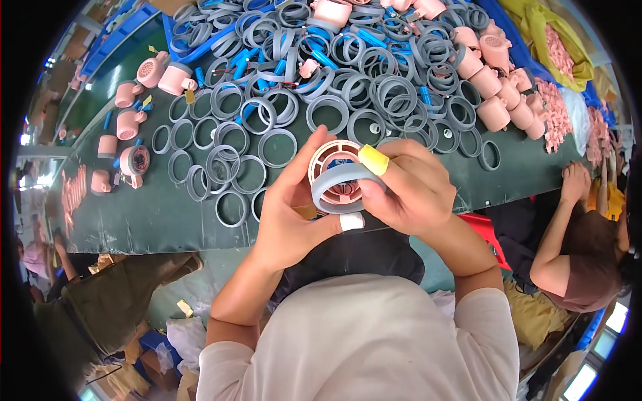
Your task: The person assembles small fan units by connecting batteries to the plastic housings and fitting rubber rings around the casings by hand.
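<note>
My left hand (279, 217) is closed around a pink round housing (319, 159), held over the near edge of the table. Its spoked open end faces up, and something blue shows inside. White tape wraps the left thumb. My right hand (421, 190), with yellow tape on a finger, pinches a grey ring (334, 176). That ring is tilted across the near part of the housing's open end and touches or nearly touches it. Just beyond my hands lie several loose grey rings (277, 148), some overlapping.
A dark green table (160, 224) carries a heap of grey rings and blue cylinders (364, 37). Pink housings (495, 113) are stacked at the right, others (127, 125) stand at the left. Small pink parts (552, 113) are piled far right. A co-worker's arm (558, 227) rests nearby.
</note>
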The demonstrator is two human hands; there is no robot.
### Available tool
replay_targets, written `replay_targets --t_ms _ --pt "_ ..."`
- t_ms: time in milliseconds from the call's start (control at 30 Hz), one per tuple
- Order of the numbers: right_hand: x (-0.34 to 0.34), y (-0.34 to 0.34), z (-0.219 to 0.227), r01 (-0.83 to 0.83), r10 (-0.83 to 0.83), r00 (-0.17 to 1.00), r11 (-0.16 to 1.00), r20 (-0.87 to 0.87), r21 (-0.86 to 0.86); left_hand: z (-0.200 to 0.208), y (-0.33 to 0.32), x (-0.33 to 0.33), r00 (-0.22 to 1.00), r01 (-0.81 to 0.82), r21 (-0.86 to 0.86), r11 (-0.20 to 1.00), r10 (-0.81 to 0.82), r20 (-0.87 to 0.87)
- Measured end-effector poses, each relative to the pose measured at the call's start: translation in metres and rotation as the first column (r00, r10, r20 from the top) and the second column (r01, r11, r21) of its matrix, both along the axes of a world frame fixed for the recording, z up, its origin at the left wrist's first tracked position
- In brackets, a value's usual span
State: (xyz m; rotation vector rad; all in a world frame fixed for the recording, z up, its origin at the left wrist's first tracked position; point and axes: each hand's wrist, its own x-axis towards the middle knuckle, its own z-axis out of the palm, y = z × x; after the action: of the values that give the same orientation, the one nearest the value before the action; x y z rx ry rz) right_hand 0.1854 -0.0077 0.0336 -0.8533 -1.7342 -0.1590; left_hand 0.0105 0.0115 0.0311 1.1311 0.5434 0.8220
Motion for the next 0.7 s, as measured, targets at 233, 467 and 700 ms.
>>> replay_targets --t_ms 233,467,700 --pt "0.0 -0.002 0.006 -0.04 0.041 0.999 0.999 -0.017 0.018 0.003 -0.005 0.001 0.999 -0.007 0.044 0.999 0.005 0.036" --pt "0.006 -0.004 0.018 -0.222 0.225 0.974 0.971 0.031 -0.092 0.005 -0.008 -0.006 1.0 0.025 -0.006 1.0 -0.025 0.017" --pt "0.013 0.009 0.027 -0.251 0.261 0.964 0.959 0.058 -0.13 0.007 0.005 0.0 0.998 0.048 0.035 0.998 -0.049 0.026"
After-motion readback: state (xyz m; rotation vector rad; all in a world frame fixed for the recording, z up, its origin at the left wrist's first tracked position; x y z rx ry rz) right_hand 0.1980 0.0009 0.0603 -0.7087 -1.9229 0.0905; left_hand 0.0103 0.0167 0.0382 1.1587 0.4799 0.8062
